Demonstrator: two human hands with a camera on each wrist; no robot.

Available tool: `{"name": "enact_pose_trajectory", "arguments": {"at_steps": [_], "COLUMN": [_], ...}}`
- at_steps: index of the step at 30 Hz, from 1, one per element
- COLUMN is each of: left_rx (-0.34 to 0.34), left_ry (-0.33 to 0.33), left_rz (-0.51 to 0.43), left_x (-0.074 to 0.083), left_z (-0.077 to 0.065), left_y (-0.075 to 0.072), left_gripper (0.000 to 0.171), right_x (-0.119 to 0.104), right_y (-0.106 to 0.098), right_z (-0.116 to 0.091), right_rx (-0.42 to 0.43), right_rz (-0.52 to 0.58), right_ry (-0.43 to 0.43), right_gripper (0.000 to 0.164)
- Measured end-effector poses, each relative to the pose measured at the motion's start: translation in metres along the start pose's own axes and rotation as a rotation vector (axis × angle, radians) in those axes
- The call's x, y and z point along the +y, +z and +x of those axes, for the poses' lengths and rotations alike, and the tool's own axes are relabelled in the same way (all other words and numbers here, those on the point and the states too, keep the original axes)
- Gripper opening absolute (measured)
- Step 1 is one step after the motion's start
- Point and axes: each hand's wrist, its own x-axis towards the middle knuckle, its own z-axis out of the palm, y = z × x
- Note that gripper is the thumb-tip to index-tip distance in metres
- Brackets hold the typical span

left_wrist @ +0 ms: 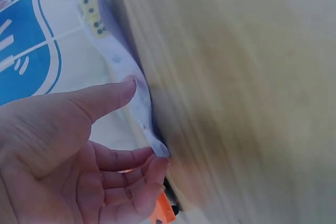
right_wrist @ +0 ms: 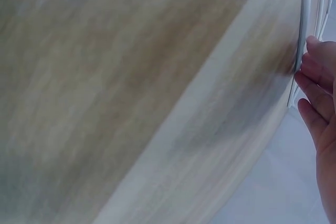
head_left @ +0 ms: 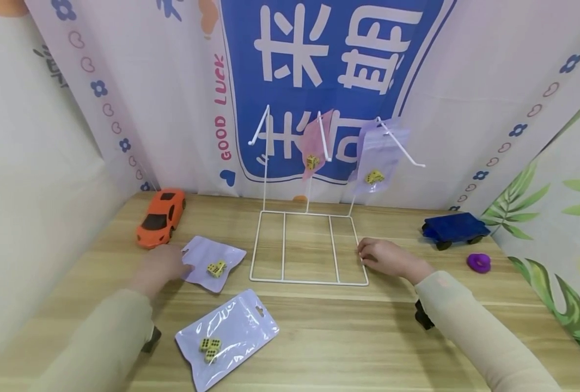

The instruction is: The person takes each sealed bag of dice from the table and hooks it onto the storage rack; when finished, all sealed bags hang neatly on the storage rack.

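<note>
On the left of the table, my left hand (head_left: 164, 264) is at the near end of a small purple zip bag (head_left: 203, 256) with yellow dice in it. In the left wrist view the thumb (left_wrist: 123, 92) touches the bag's edge and curled fingers (left_wrist: 149, 169) meet its end. My right hand (head_left: 383, 256) pinches the right base wire of a white wire display rack (head_left: 309, 283). From the rack's hooks hang a pink bag (head_left: 316, 136) and a purple bag (head_left: 385, 147), both with yellow dice. The left hook (head_left: 259, 126) carries no bag.
A larger purple bag (head_left: 240, 321) with yellow dice lies in front. An orange toy car (head_left: 159, 218) stands at the left, a blue toy car (head_left: 456, 227) at the right, near a small purple ring-like object (head_left: 478, 263). A printed curtain (head_left: 182, 109) hangs behind the table.
</note>
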Motion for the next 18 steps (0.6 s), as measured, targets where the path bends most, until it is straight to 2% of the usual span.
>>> {"name": "enact_pose_trajectory", "arguments": {"at_steps": [4, 7, 12, 15, 18], "left_rx": [-0.036, -0.026, 0.05, 0.114, 0.203], "left_ry": [-0.004, 0.006, 0.043, 0.104, 0.204], "left_rz": [-0.064, -0.095, -0.158, -0.227, -0.304], "left_x": [-0.001, -0.004, -0.009, -0.007, 0.001], "left_z": [0.002, 0.003, 0.002, -0.001, -0.007], "left_y": [-0.003, -0.002, 0.002, 0.001, -0.009], "left_gripper": [0.063, 0.056, 0.034, 0.024, 0.017], "right_x": [0.001, 0.001, 0.001, 0.001, 0.001], "right_y": [0.001, 0.0, -0.001, -0.002, -0.002], "right_z": [-0.001, 0.0, 0.0, 0.001, 0.001], "right_rx": [0.003, -0.015, -0.02, -0.014, -0.011], "right_rz": [0.003, 0.002, -0.006, -0.01, -0.013], "right_ry": [-0.022, -0.022, -0.033, -0.032, -0.029], "right_gripper": [0.006, 0.007, 0.006, 0.006, 0.007]}}
